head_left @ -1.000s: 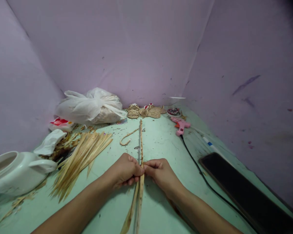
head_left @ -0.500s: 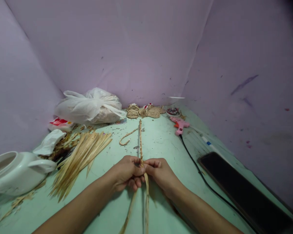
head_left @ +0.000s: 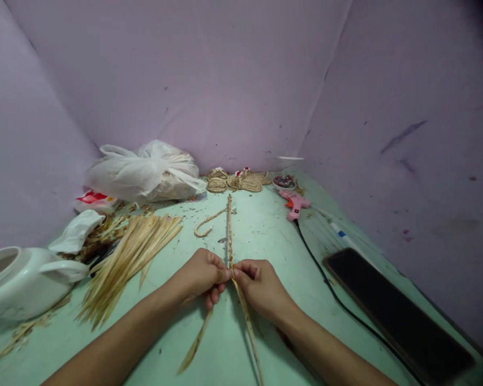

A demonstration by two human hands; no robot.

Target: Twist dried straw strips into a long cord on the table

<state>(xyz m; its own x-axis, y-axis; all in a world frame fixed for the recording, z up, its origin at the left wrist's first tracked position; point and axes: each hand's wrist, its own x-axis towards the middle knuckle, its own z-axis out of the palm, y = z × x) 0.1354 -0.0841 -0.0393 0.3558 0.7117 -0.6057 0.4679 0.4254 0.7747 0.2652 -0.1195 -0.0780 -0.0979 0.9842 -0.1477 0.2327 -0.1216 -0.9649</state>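
Note:
A thin braid of dried plant fibre (head_left: 230,230) runs straight away from me over the pale green table, its far part bending left into a hook. At its near end my left hand (head_left: 205,276) is closed, pinching one loose strip (head_left: 195,343) that trails down toward me. My right hand (head_left: 260,281) is closed too, thumb and finger gripping at the braid's end, where another long strip (head_left: 247,321) hangs down between the hands. The two hands' fingertips nearly meet there. What else the right fingers hold is hidden.
Left lie a bundle of dried strips (head_left: 131,262), a white plastic pot (head_left: 28,281) and a tied white bag (head_left: 148,171). Woven pieces (head_left: 249,182) sit by the wall. A pink glue gun (head_left: 295,205), its black cord (head_left: 326,281) and a dark phone-like slab (head_left: 394,316) are on the right.
My left hand has shifted slightly left, drawing its strip outward from the braid. The middle strip's lower end has swung right. The view has tilted a little.

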